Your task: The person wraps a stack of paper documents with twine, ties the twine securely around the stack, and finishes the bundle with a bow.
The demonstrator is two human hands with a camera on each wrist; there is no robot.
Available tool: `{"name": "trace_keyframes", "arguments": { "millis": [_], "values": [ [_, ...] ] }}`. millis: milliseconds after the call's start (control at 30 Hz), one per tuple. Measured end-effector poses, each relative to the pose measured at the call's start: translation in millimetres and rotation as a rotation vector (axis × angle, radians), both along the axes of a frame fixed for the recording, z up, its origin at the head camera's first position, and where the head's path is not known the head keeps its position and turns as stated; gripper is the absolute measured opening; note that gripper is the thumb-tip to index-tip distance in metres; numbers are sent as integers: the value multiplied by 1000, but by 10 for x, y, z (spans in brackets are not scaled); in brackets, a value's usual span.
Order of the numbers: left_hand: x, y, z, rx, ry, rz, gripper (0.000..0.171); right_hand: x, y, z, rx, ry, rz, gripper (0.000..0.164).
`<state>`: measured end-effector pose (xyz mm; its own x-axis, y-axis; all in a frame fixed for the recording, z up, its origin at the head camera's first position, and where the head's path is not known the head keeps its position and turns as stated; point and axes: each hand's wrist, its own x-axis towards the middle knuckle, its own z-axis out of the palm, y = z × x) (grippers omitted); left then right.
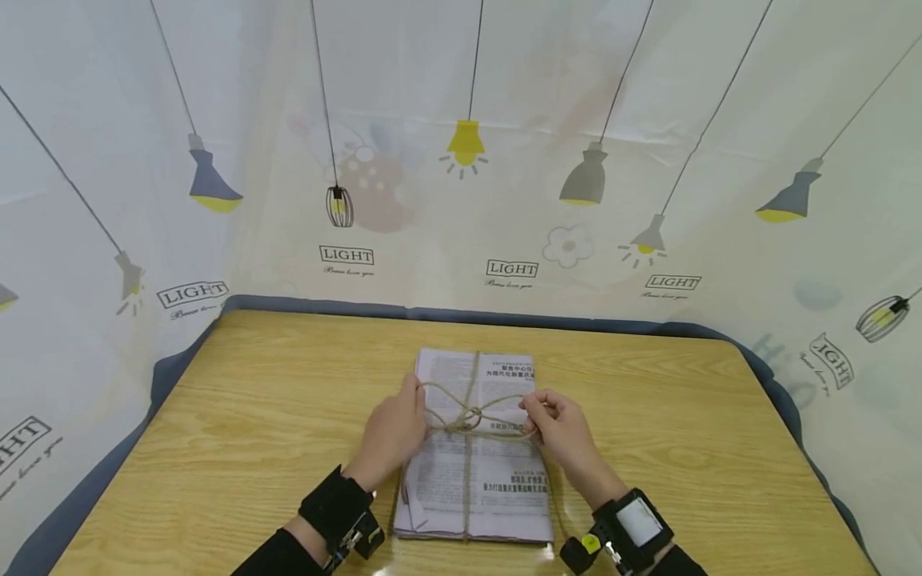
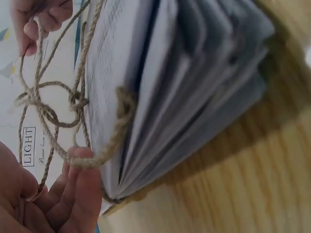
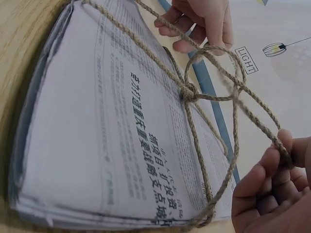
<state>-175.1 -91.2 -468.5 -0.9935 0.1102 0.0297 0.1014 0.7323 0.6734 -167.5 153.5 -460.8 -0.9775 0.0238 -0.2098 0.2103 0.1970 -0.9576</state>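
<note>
A stack of folded newspapers (image 1: 504,512) lies on the table, bound lengthwise and crosswise with jute twine (image 1: 467,480). Over its middle sits a knot (image 3: 188,92), and just above that a loosely crossed bow of loops (image 2: 51,104). My left hand (image 1: 392,436) pinches one loop at the stack's left edge, while a short twine end (image 2: 124,104) lies across its fingers. On the other side, my right hand (image 1: 565,432) grips the opposite loop between thumb and fingers (image 3: 267,170). The twine between both hands is raised off the top sheet.
The wooden table (image 1: 684,448) extends around the stack on both sides. Behind it hangs a pale curtain (image 1: 432,280) printed with lamps. A strand of twine (image 1: 558,512) trails down by the stack's right side, near the right wrist camera (image 1: 576,552).
</note>
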Motion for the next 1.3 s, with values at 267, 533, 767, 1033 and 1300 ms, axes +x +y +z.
{"name": "trace_keyframes", "arguments": {
  "millis": [267,533,767,1033,1300],
  "values": [
    [18,5,-93,223,-121,15,24,-6,-15,-21,-54,6,4,33],
    [6,-98,-105,166,-59,-35,26,-25,63,-69,-41,-40,24,29],
    [15,-199,-72,84,18,-77,24,-20,177,-73,-36,4,156,34],
    [13,-276,-101,76,9,-59,28,-49,201,-99,-81,25,250,40],
    [40,-316,-134,93,-1,6,32,-96,183,-101,148,143,280,30]
  ]
}}
